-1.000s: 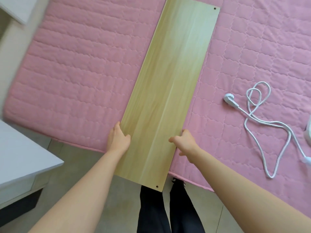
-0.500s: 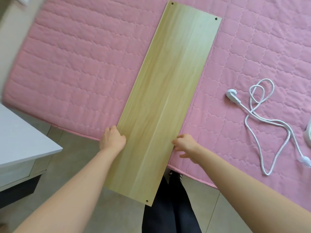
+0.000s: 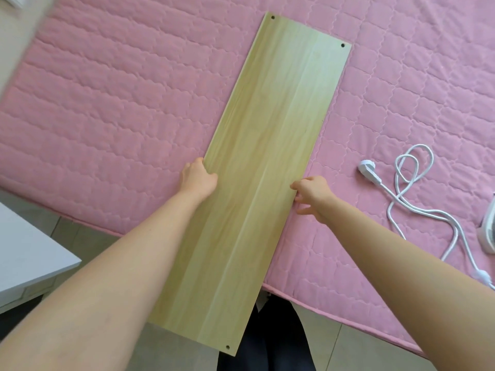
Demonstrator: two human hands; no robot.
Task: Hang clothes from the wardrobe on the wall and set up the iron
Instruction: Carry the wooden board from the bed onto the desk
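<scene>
Since a second ago we slide the board (image 3: 267,167) farther onto the bed (image 3: 107,116); left hand (image 3: 198,180) clamps its left edge, right hand (image 3: 313,191) opens beside it. Iron (image 3: 488,234) waits far right, cord (image 3: 409,199) loose. Next, centre the board.

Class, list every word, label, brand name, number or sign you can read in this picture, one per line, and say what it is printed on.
None: no readable text shows anywhere.
The wooden board carries only plain grain and small corner holes.
The pink quilted bedcover is unprinted.
The white plug and its cord show no legible marking.
</scene>
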